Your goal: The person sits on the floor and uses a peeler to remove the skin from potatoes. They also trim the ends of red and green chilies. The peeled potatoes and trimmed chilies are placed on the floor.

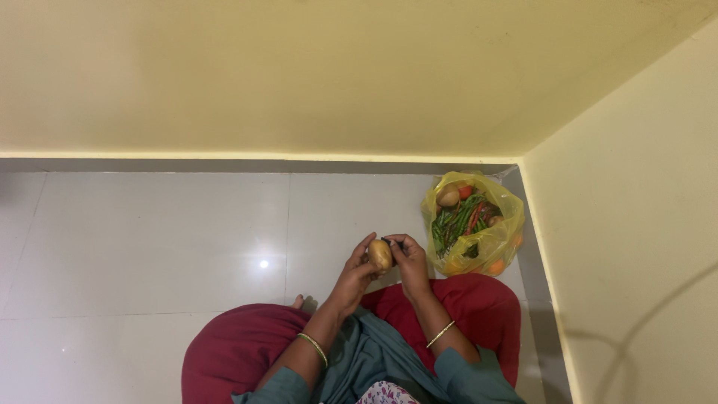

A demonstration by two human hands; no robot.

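Glossy white floor tiles (149, 247) meet yellow walls; the left hand (357, 271) grips a smooth oval potato (380, 254), the right hand (410, 258) pinching something dark (too small to tell) against it, near a crinkly yellow bag (508, 224)

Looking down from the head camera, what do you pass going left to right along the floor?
Bare white floor tiles → left hand → potato → right hand → yellow plastic bag of vegetables → cream side wall.
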